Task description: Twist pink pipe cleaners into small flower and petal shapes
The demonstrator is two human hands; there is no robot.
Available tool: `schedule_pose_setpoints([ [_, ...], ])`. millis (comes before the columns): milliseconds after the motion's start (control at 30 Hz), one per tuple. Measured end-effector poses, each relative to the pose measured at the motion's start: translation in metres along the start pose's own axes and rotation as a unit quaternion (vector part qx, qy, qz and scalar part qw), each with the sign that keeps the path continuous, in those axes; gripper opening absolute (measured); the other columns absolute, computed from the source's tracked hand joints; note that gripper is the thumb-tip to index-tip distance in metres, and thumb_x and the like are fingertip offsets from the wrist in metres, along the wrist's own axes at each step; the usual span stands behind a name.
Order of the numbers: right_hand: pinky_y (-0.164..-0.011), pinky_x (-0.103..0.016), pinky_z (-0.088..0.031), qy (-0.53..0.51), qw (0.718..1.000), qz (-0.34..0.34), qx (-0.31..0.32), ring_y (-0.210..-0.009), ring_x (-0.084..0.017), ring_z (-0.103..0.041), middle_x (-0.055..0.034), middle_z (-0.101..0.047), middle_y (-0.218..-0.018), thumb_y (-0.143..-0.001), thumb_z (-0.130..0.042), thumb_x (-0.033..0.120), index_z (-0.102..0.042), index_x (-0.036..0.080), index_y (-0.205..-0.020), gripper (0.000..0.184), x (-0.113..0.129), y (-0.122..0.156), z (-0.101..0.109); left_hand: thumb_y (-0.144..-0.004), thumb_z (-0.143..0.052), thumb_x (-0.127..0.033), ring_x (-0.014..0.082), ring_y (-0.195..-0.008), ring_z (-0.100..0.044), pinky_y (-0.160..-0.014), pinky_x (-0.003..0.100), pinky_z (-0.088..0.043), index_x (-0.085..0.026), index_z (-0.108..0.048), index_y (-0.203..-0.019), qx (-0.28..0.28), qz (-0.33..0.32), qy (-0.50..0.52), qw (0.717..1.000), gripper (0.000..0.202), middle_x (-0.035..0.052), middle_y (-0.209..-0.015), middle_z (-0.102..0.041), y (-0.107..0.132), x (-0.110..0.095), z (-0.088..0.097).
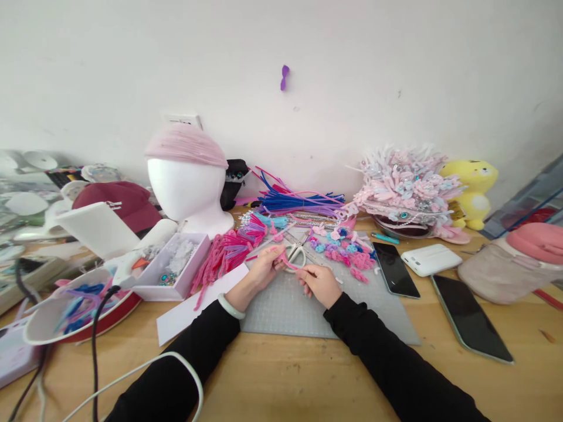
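Observation:
A pink pipe cleaner (288, 261) is bent in a curve between my two hands, above the grey cutting mat (281, 313). My left hand (267, 266) pinches one end of it, and my right hand (319, 283) pinches the other. Just behind the hands lie scissors (301, 253) with white handles, partly covered by the fingers and the pipe cleaner. Small pink, blue and purple fuzzy pieces (345, 249) are scattered to the right of the scissors. Left of my left hand is a bundle of pink pipe cleaner strands (224, 251).
A white box of beads (193, 275) and a red-rimmed bowl (101, 316) stand left. Behind are a white mannequin head (182, 187) and blue pipe cleaners (294, 202). Two phones (396, 269), a white case (431, 259) and a pink decorated headpiece (404, 193) are right. A cable (193, 372) crosses my left sleeve.

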State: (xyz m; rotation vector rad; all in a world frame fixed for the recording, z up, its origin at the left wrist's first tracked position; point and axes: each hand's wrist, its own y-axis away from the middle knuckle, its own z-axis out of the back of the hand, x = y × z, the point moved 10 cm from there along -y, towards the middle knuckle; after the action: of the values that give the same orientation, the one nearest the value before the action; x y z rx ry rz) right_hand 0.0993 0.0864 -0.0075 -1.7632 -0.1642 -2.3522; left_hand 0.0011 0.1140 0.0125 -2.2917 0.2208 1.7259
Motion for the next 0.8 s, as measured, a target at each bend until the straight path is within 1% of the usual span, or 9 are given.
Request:
schedule_pose_setpoints([
  [67, -0.042, -0.021, -0.037, 0.105, 0.988, 0.115, -0.011, -0.039, -0.009, -0.046, 0.0018, -0.048, -0.045, -0.076, -0.046, 0.031, -0.053, 0.017, -0.056, 0.025, 0.026, 0.005, 0.001, -0.072, -0.046, -0.037, 0.0053, -0.038, -0.023, -0.041, 0.02, -0.023, -0.018, -0.029, -0.047, 0.008, 0.006, 0.037, 0.999, 0.036, -0.0077, -0.041, -0.023, 0.001, -0.001, -0.002],
  [133, -0.051, -0.023, -0.038, 0.189, 0.955, 0.227, -0.025, -0.049, -0.011, -0.049, -0.0006, -0.05, -0.049, -0.078, -0.044, 0.029, -0.054, 0.017, -0.056, 0.027, 0.049, 0.014, -0.001, -0.071, -0.048, -0.035, 0.0052, -0.037, -0.022, -0.04, 0.02, -0.022, -0.018, -0.029, -0.047, 0.007, 0.013, 0.076, 0.997, 0.035, -0.0079, -0.04, -0.021, 0.002, -0.001, -0.003],
  [167, -0.054, -0.023, -0.038, 0.216, 0.94, 0.263, -0.033, -0.052, -0.012, -0.049, -0.0016, -0.051, -0.052, -0.079, -0.043, 0.028, -0.055, 0.017, -0.057, 0.027, 0.055, 0.018, -0.003, -0.071, -0.049, -0.035, 0.0049, -0.037, -0.021, -0.04, 0.02, -0.021, -0.018, -0.029, -0.047, 0.001, 0.016, 0.089, 0.996, 0.035, -0.008, -0.04, -0.022, 0.002, -0.001, -0.002],
  [233, -0.055, -0.023, -0.037, 0.248, 0.923, 0.291, -0.049, -0.054, -0.012, -0.049, -0.0029, -0.053, -0.054, -0.081, -0.041, 0.028, -0.055, 0.017, -0.057, 0.029, 0.059, 0.022, -0.003, -0.07, -0.051, -0.034, 0.0044, -0.037, -0.021, -0.04, 0.02, -0.02, -0.017, -0.031, -0.047, -0.018, 0.014, 0.091, 0.996, 0.035, -0.0081, -0.039, -0.023, 0.002, 0.0, 0.002],
  [333, -0.055, -0.023, -0.036, 0.284, 0.915, 0.282, -0.057, -0.054, -0.012, -0.049, -0.0031, -0.052, -0.054, -0.082, -0.039, 0.029, -0.055, 0.017, -0.057, 0.032, 0.056, 0.021, -0.003, -0.07, -0.053, -0.034, 0.004, -0.036, -0.022, -0.04, 0.02, -0.019, -0.016, -0.033, -0.046, -0.048, 0.001, 0.077, 0.996, 0.035, -0.008, -0.037, -0.026, 0.001, 0.0, 0.009],
  [467, -0.058, -0.024, -0.034, 0.328, 0.91, 0.253, -0.038, -0.057, -0.013, -0.048, -0.0039, -0.053, -0.056, -0.083, -0.036, 0.027, -0.055, 0.018, -0.058, 0.033, 0.052, 0.021, -0.006, -0.067, -0.055, -0.036, 0.0038, -0.034, -0.023, -0.039, 0.02, -0.018, -0.016, -0.035, -0.045, -0.072, -0.006, 0.057, 0.996, 0.036, -0.0086, -0.035, -0.027, 0.0, 0.001, 0.015],
  [600, -0.059, -0.024, -0.033, 0.321, 0.923, 0.212, -0.019, -0.058, -0.013, -0.047, -0.004, -0.053, -0.057, -0.082, -0.037, 0.027, -0.054, 0.018, -0.056, 0.032, 0.043, 0.018, -0.008, -0.065, -0.058, -0.037, 0.0035, -0.032, -0.024, -0.038, 0.021, -0.016, -0.016, -0.038, -0.044, -0.064, 0.011, 0.029, 0.997, 0.036, -0.0081, -0.033, -0.03, -0.002, 0.006, 0.015],
  [700, -0.058, -0.023, -0.033, 0.306, 0.934, 0.18, -0.042, -0.057, -0.013, -0.047, -0.0031, -0.053, -0.057, -0.081, -0.039, 0.029, -0.052, 0.018, -0.055, 0.031, 0.036, 0.014, -0.001, -0.07, -0.049, -0.044, 0.0042, -0.031, -0.024, -0.037, 0.021, -0.016, -0.017, -0.035, -0.043, -0.055, 0.025, 0.023, 0.998, 0.041, -0.0073, -0.032, -0.029, -0.003, 0.011, 0.014],
  [800, -0.054, -0.022, -0.031, 0.304, 0.937, 0.155, -0.074, -0.054, -0.012, -0.046, -0.0018, -0.051, -0.054, -0.081, -0.038, 0.031, -0.051, 0.018, -0.055, 0.032, 0.034, 0.01, 0.01, -0.076, -0.031, -0.051, 0.0057, -0.031, -0.024, -0.037, 0.021, -0.018, -0.017, -0.037, -0.045, -0.109, 0.006, -0.007, 0.994, 0.047, -0.0067, -0.035, -0.027, -0.001, 0.008, 0.027],
])
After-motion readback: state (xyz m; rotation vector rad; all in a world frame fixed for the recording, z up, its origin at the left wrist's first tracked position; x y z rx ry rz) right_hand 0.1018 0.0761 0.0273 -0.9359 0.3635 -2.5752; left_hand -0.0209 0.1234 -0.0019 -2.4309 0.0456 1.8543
